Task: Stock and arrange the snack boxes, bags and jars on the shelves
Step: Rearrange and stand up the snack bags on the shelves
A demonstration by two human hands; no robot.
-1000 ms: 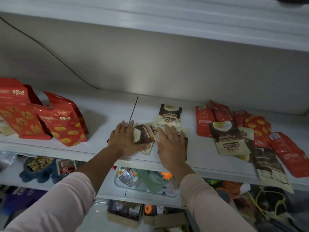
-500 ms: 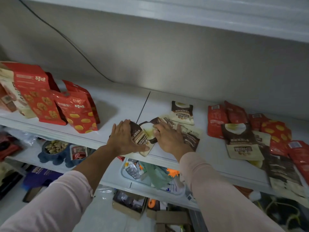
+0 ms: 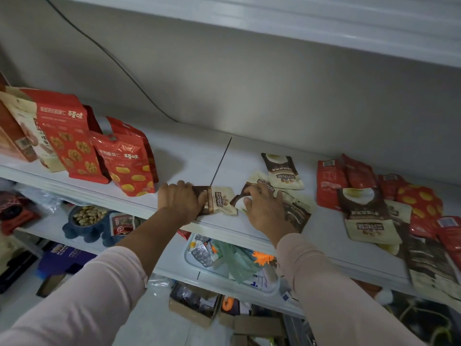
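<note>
- L hand [image 3: 180,201] clamped on brown pouch [image 3: 216,200] at shelf [image 3: 324,236] front edge, prob. to shift it left.
- R hand [image 3: 266,208] curled on next pouch [image 3: 259,189], pinning pile [image 3: 296,211] beside it.
- Red bags [image 3: 124,158] upright, left end.
- One pouch flat [image 3: 283,172] farther back.

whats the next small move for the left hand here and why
Probably stand the brown-and-cream pouch that the left hand grips up beside the upright red bags: bare shelf lies between them, and the right hand covers the other pouches.
</note>
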